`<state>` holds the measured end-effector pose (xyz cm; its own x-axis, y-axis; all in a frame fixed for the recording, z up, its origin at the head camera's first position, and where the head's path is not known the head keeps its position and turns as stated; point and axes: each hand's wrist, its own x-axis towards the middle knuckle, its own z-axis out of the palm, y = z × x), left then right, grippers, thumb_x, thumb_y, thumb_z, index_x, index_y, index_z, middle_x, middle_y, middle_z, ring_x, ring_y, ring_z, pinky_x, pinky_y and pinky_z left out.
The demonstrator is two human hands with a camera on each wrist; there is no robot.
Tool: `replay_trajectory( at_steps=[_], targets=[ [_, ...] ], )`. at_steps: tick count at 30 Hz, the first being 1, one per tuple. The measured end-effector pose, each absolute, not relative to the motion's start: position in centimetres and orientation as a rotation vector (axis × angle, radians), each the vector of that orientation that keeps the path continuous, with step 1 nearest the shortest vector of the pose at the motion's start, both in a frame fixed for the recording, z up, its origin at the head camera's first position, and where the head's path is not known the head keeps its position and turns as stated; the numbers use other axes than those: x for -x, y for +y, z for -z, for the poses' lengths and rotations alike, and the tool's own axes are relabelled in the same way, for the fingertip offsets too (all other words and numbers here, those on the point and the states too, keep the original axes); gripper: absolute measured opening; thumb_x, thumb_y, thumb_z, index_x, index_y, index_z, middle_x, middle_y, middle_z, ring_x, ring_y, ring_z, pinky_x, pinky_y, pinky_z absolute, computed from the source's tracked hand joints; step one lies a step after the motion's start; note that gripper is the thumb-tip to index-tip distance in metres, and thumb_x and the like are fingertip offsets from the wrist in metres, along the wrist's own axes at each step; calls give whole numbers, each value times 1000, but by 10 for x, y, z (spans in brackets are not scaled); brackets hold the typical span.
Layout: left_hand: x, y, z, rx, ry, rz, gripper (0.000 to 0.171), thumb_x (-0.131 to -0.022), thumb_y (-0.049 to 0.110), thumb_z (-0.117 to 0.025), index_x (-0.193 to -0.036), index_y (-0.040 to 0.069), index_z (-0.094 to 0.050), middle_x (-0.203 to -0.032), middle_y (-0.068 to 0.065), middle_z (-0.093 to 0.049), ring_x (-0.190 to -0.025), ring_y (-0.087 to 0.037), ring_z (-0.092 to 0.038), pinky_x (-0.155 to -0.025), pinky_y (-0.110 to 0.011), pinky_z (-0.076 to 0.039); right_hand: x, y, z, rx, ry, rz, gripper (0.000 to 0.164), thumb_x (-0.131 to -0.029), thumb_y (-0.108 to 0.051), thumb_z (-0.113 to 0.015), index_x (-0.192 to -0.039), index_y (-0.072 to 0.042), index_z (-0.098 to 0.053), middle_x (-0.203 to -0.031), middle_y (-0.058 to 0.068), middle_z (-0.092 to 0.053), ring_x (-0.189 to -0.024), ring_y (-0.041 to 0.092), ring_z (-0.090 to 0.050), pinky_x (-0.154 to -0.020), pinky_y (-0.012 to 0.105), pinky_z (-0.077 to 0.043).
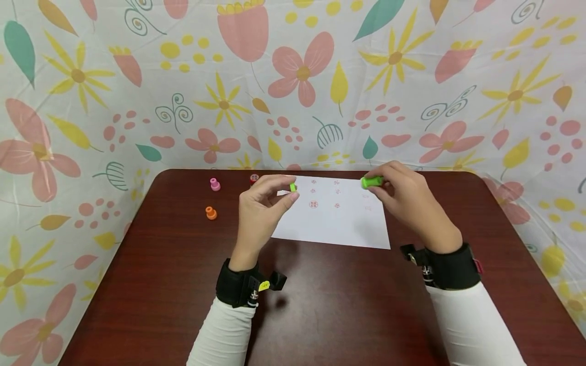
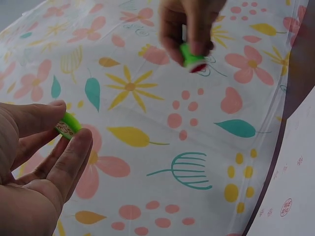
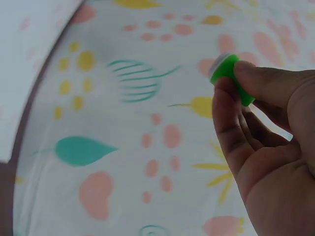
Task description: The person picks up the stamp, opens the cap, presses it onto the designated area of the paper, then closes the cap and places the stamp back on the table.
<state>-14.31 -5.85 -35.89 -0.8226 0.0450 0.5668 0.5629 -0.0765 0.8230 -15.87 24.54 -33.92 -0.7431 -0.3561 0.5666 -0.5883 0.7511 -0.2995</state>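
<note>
My left hand (image 1: 261, 211) pinches a small bright green cap (image 2: 68, 126) between thumb and fingers, raised over the left side of a white paper sheet (image 1: 329, 229). A pale face with reddish marks shows on the cap in the left wrist view. Above the sheet's far right corner, my right hand (image 1: 407, 201) grips a green toy stamp (image 3: 230, 76) by its body. The stamp's red face (image 2: 198, 68) is exposed in the left wrist view. Several red prints (image 1: 313, 204) mark the upper half of the sheet.
On the dark wooden table (image 1: 348, 305), a pink stamp (image 1: 214, 184) and an orange stamp (image 1: 211, 213) stand to the left. A red-topped round piece (image 1: 254, 178) sits just beyond my left hand. A flower-patterned cloth (image 1: 302, 101) hangs behind the table.
</note>
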Motion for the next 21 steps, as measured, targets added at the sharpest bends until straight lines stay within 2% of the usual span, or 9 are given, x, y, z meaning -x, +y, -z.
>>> replay_trajectory(
  at_steps=[4,7,11,18,21],
  targets=[
    [141,-56,358,676,-1832,1982,28,-88,-6,-77,-116,-6,-74,-114,-19,-69,-100,-19,-70,-84,-39,-64,144,235,329,-727,-2365,-736,29,-84,5,-81,-109,-8,-74,-104,3,-70,-87,14,-66,-80,4,-43],
    [140,-54,357,694,-1826,1995,28,-88,-7,-77,-116,-6,-74,-115,-19,-68,-100,-20,-69,-85,-36,-63,134,227,323,-735,-2297,-800,31,-82,8,-82,-109,-7,-74,-103,4,-70,-86,12,-62,-80,3,-43],
    [138,-53,355,713,-1825,1994,29,-88,-7,-77,-116,-5,-74,-114,-18,-68,-101,-22,-69,-87,-36,-63,123,216,318,-738,-2278,-872,32,-83,8,-81,-111,-6,-73,-106,3,-71,-87,9,-60,-77,5,-44],
    [138,-49,354,716,-1850,2004,30,-87,-6,-78,-117,-3,-75,-114,-16,-68,-103,-23,-69,-87,-38,-63,112,201,314,-731,-2226,-974,33,-81,9,-82,-110,-3,-72,-104,2,-70,-82,3,-56,-63,18,-38],
    [137,-48,353,723,-1851,2003,30,-87,-6,-79,-116,-3,-75,-113,-16,-69,-103,-23,-68,-86,-39,-63,111,197,315,-737,-2207,-1026,36,-79,12,-83,-110,-2,-71,-103,2,-70,-86,2,-61,-68,13,-44]
  ],
)
